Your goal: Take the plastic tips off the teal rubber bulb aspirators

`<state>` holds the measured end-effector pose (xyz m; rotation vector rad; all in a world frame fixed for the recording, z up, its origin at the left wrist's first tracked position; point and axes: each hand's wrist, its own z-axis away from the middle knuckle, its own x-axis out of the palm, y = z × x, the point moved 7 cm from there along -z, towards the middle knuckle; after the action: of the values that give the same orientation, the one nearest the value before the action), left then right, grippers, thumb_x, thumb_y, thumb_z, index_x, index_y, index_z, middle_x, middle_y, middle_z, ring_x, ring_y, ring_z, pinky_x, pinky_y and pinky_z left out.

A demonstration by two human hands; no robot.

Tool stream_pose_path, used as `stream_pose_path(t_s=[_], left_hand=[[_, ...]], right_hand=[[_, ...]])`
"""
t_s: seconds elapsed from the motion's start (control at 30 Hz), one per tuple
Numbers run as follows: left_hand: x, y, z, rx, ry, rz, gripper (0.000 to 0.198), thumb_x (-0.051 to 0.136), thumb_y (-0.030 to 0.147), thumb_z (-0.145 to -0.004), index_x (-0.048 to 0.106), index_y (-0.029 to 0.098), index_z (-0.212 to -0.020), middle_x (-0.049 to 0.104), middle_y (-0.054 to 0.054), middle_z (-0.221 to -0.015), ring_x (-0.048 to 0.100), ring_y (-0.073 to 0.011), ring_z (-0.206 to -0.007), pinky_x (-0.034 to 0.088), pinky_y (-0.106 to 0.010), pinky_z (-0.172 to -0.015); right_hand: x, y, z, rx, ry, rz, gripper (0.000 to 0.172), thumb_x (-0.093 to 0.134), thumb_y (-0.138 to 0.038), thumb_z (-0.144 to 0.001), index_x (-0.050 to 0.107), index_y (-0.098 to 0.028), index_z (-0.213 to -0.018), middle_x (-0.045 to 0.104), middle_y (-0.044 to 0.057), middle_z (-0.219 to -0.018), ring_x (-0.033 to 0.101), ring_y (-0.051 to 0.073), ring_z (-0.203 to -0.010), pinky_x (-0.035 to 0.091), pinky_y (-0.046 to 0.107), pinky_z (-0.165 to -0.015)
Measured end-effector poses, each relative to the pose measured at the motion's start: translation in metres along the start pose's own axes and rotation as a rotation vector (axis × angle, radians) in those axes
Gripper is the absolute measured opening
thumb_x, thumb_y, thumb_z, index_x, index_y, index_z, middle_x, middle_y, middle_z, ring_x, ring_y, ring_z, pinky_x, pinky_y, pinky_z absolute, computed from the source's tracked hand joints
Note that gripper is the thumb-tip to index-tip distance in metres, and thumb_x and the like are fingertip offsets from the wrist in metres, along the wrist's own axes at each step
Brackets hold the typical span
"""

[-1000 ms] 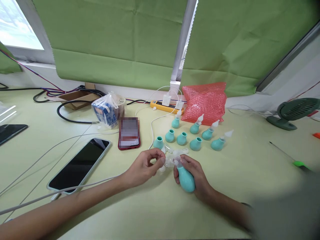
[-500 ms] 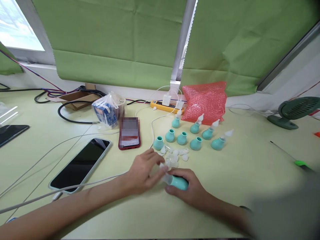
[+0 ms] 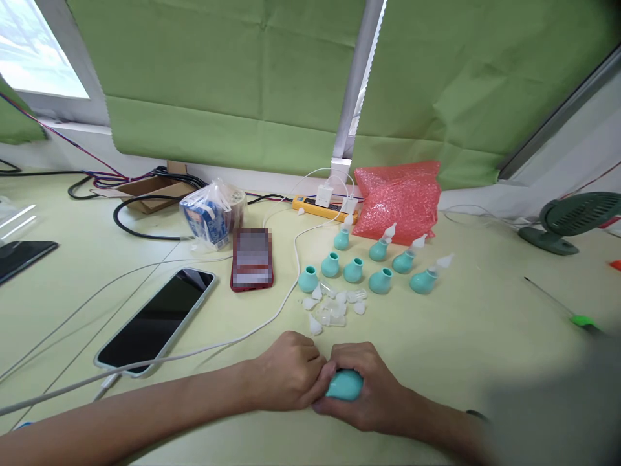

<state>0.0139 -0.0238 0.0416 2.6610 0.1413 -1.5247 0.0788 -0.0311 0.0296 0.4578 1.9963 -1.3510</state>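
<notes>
Near the table's front, my right hand (image 3: 371,387) is wrapped round the teal rubber bulb (image 3: 345,386) of a nasal aspirator. My left hand (image 3: 294,372) is closed at the bulb's left end, its thumb and fingers meeting my right fingertips; they hide the neck and whatever is fitted there. Just beyond my hands lies a loose group of clear tube connectors (image 3: 332,315) and white pointed tips (image 3: 315,325). Behind them stand several open-necked teal bulbs (image 3: 352,269). Farther back and right, several bulbs (image 3: 403,261) carry clear connectors and white tips.
A white cable (image 3: 252,331) runs past my left forearm. Two phones (image 3: 158,317) (image 3: 252,259) lie to the left. At the back are a bagged blue package (image 3: 208,217), an orange power strip (image 3: 317,208) and red bubble wrap (image 3: 398,200). A green fan (image 3: 572,220) stands right.
Both hands and the bulb have moved toward the table's front edge. My left fingers have closed over the bulb's neck, covering the clear connector that showed there. The loose tips are now uncovered.
</notes>
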Motion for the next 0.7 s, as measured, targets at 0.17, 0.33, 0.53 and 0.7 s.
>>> stream_pose_path(t_s=[0.17,0.33,0.53,0.7], left_hand=[[-0.006,0.007,0.000,0.070,-0.019,0.173,0.053,0.010,0.016,-0.089,0.046,0.014,-0.050,0.046,-0.003,-0.039,0.038,-0.0112,-0.036,0.030,-0.025,-0.040],[-0.012,-0.009,-0.002,-0.133,-0.079,0.387,0.057,0.006,0.022,-0.091,0.046,0.014,-0.052,0.045,0.000,-0.040,0.036,-0.0080,-0.035,0.030,-0.021,-0.042],[-0.023,-0.066,0.004,-0.566,0.124,0.319,0.040,0.022,0.031,-0.090,0.045,0.015,-0.061,0.033,0.006,-0.043,0.032,-0.0071,-0.039,0.025,-0.019,-0.041],[-0.007,-0.081,0.011,-0.642,0.099,0.215,0.012,0.034,0.021,-0.086,0.042,0.018,-0.094,0.042,0.007,-0.052,0.038,-0.0079,-0.041,0.028,-0.017,-0.043]], right_hand=[[-0.002,-0.010,-0.001,-0.169,-0.089,-0.128,0.029,0.064,-0.043,-0.063,0.053,-0.018,-0.053,0.049,-0.001,-0.047,0.047,0.012,-0.048,0.036,0.024,-0.049],[-0.005,-0.019,-0.001,-0.267,-0.163,-0.187,0.024,0.060,-0.041,-0.067,0.055,-0.021,-0.056,0.052,0.000,-0.050,0.049,0.013,-0.053,0.040,0.024,-0.052],[-0.010,-0.019,0.000,-0.310,-0.062,-0.117,0.019,0.058,-0.037,-0.068,0.060,-0.019,-0.075,0.054,0.002,-0.051,0.047,0.014,-0.050,0.040,0.027,-0.052],[-0.007,-0.015,-0.001,-0.305,-0.059,-0.020,0.020,0.057,-0.036,-0.070,0.059,-0.018,-0.077,0.055,0.003,-0.052,0.050,0.015,-0.053,0.041,0.028,-0.055]])
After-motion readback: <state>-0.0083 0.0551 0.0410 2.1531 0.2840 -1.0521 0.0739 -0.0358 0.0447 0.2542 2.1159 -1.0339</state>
